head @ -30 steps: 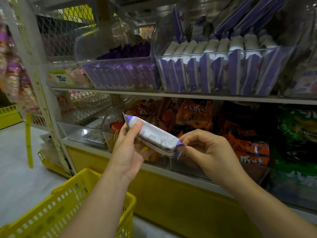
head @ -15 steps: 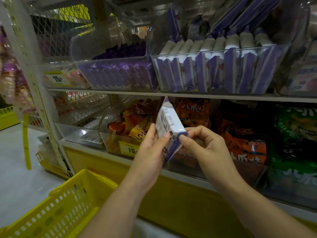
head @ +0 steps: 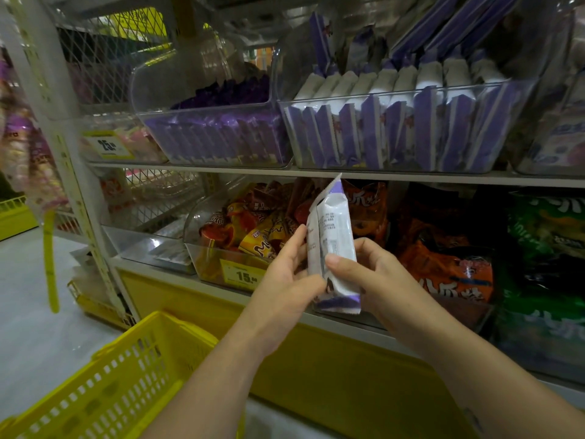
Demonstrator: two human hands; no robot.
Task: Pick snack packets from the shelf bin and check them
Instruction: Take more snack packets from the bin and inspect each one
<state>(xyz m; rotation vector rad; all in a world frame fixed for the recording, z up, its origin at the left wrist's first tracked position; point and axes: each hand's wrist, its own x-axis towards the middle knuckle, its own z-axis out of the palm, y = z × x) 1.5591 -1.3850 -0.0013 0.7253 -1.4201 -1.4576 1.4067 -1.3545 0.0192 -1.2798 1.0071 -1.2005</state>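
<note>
At the centre of the frame, the left hand (head: 285,277) and right hand (head: 376,280) both grip one white-and-purple snack packet (head: 332,248), held upright with its printed side visible. Judging from this, one packet is mid-check. The shelf bin (head: 380,98) at upper right holds many more.

Packet (head: 332,242) upright at frame ctr, btwn the hands: left hand (head: 285,274) at its 9 o'clock, right hand (head: 376,277) at its 3, both touching it. Upper shelf (head: 411,178) runs across just above packet's top. On it, at 12–1 o'clock, packet bin (head: 395,96) w/ packets standing in a row; second bin (head: 202,112) beside it at 11. Lower bin (head: 202,213) behind left hand at 9–10, price tag (head: 242,274) on its front. Bags (head: 449,267) behind right hand at 3. Basket (head: 126,375) at 7, under left forearm.
</note>
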